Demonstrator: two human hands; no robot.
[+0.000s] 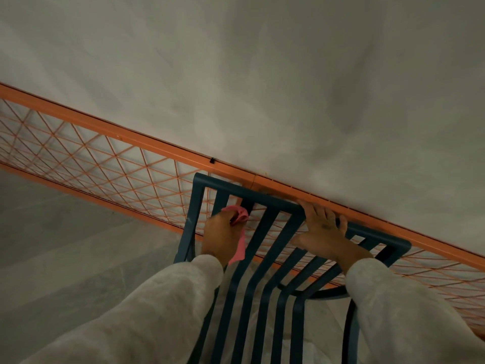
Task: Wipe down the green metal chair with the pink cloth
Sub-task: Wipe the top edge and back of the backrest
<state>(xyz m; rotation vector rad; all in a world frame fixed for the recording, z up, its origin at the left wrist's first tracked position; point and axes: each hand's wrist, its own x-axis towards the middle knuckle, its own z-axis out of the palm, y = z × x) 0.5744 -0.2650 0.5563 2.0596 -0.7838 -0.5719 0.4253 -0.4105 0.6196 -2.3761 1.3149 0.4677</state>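
The green metal chair (265, 232) fills the lower middle of the head view, its slatted backrest rising toward the orange railing. My left hand (221, 235) holds the pink cloth (237, 215) bunched against the left slats near the top rail, with a strip of cloth hanging down past my wrist. My right hand (321, 228) grips the top rail of the backrest at its right corner, fingers spread over the edge. Both forearms are in pale fleece sleeves.
An orange metal railing (147, 143) with diamond wire mesh (110, 166) runs diagonally right behind the chair. Beyond it is a grey concrete surface (288, 74). Grey floor (65, 245) lies to the left of the chair.
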